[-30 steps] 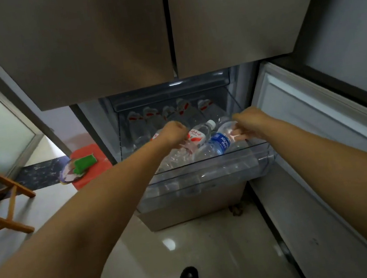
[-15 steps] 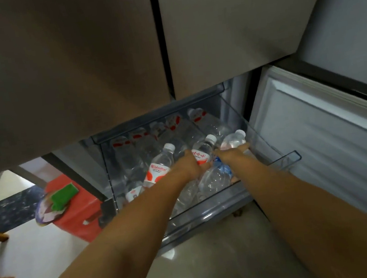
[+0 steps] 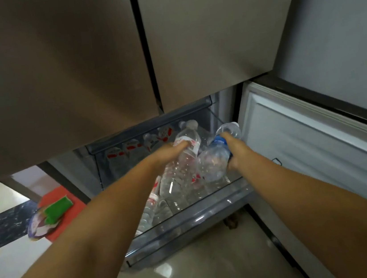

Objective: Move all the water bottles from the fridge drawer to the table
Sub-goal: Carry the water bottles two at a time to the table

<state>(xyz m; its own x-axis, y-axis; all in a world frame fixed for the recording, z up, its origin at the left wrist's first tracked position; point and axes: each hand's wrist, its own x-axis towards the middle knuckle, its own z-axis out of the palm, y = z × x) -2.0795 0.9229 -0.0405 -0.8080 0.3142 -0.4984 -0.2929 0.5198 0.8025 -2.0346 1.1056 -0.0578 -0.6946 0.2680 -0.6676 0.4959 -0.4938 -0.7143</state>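
The clear fridge drawer point(image 3: 189, 229) stands pulled out below the shut upper doors. My left hand point(image 3: 168, 152) grips a red-labelled water bottle point(image 3: 181, 162) round its upper part, lifted above the drawer. My right hand point(image 3: 232, 148) grips a blue-labelled water bottle point(image 3: 213, 160) near its neck, also raised and tilted. Several more red-labelled bottles point(image 3: 149, 208) lie in the drawer under and behind my hands; reflections of bottles show on the drawer's back wall.
The open lower fridge door point(image 3: 306, 141) stands at my right. A red stool point(image 3: 63, 206) with a green sponge point(image 3: 57, 208) and a bowl sits on the floor at left. A wooden chair edge shows at far left. Pale glossy floor point(image 3: 195, 272) lies below.
Both hands have closed on a bottle each and lifted them out of the pile. The view has dipped and shifted closer to the drawer.
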